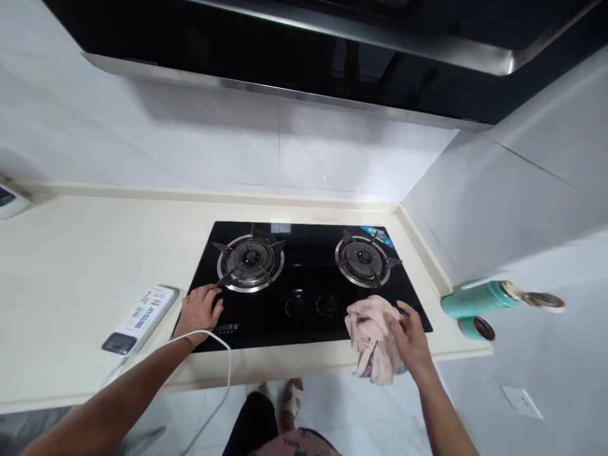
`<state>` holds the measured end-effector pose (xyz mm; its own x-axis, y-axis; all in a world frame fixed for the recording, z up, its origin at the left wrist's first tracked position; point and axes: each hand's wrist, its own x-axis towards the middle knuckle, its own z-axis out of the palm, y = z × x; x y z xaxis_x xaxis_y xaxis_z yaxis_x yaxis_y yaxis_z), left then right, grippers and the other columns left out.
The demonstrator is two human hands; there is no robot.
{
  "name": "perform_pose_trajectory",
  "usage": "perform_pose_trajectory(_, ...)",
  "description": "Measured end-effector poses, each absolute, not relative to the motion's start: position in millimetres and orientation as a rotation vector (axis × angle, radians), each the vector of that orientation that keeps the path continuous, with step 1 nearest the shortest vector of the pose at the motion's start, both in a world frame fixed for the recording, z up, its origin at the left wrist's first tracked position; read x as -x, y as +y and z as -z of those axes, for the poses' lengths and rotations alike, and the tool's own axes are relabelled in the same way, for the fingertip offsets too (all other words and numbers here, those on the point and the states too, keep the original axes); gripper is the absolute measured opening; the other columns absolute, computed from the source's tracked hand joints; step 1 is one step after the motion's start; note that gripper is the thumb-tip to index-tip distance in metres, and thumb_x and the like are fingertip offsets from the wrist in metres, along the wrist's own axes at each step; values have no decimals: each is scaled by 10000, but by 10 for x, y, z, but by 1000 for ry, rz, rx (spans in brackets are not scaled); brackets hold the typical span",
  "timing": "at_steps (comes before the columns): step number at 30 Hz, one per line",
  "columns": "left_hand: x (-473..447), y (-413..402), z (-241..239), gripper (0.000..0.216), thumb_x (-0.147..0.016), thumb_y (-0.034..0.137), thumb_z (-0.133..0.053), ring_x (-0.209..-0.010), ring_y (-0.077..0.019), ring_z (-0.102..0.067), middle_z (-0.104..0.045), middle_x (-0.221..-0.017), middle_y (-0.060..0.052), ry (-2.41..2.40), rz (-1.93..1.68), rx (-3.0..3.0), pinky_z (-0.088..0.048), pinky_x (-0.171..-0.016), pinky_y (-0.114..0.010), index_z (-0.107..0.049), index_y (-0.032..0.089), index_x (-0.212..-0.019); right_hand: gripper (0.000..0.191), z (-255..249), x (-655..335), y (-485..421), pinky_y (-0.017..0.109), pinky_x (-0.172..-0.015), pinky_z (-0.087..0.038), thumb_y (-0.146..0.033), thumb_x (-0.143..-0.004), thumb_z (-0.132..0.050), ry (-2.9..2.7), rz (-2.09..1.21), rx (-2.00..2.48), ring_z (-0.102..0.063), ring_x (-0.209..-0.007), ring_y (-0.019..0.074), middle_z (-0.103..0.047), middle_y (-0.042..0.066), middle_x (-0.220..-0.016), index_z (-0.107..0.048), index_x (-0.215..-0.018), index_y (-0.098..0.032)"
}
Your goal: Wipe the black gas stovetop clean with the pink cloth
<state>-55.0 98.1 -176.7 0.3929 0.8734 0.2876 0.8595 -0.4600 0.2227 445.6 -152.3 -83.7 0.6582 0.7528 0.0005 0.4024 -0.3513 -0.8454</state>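
Note:
A black glass gas stove (pixel 294 329) with two burners is set into the counter. My right hand (pixel 412 339) grips a bunched pale pink cloth (pixel 373 335) at the stove's front right, and the cloth hangs over the counter's front edge. My left hand (pixel 198 311) rests on the stove's front left corner, its fingers stretched toward a support prong of the left burner (pixel 251 258). The thumb is apart from the fingers, and nothing shows in that hand. Behind the cloth sits the right burner (pixel 363 258).
A white power bank-like device (pixel 142 316) lies left of the stove, and a white cable (pixel 230 361) crosses my left wrist. On the right stand a teal flask (pixel 479 299) with its lid open and a small teal cup (pixel 475 328). A black range hood (pixel 285 57) hangs overhead.

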Motion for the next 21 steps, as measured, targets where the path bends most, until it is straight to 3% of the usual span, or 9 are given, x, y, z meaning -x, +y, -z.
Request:
perform_pose_trajectory(3,551,973,1781,371,-1019,427,-409,-1232,-350,-596,-689,-1286,-161,1605,-576,-2581,-481,-975,-531,-669,216,-1178,757,1124,-4394,-1570,478,-983,-553,-704,-917,-624,-1033,-324,1994,-638,-1169,305,-639,173,-1344,-522,-1478,-205)
perform_pose_trajectory(5,547,966,1789,369,-1017,424,-417,-1233,-354,-594,-687,-1287,-161,1604,-581,-2574,-481,-977,-536,-671,216,-1185,696,1295,-4354,-1680,520,-1043,-526,-699,-957,-578,-1128,-227,2072,-583,-1257,333,-586,184,-1388,-562,-1466,-223)
perform_pose_trajectory(12,527,942,1784,350,-1014,411,-437,-1228,-349,-602,-691,-1271,-158,1609,-605,-2570,-477,-972,-527,-677,217,-1181,681,1609,-4241,-1382,469,-989,-561,-635,-1008,-465,-1297,-316,2349,-617,-1199,322,-520,161,-1313,-547,-1539,-216)
perform_pose_trajectory(16,516,928,1785,335,-1012,404,-451,-1222,-344,-604,-691,-1267,-155,1612,-607,-2569,-475,-964,-518,-678,221,-1178,519,1409,-4289,-919,379,-931,-557,-475,-1046,-473,-1420,-422,2553,-679,-1134,265,-536,127,-1357,-603,-1507,-275)
perform_pose_trajectory(21,509,896,1780,321,-1011,386,-467,-1222,-341,-601,-683,-1286,-155,1611,-607,-2556,-469,-969,-513,-674,221,-1193,461,1118,-4258,-471,326,-918,-525,-422,-1082,-472,-1627,-471,2649,-694,-1137,231,-561,110,-1434,-612,-1507,-315)
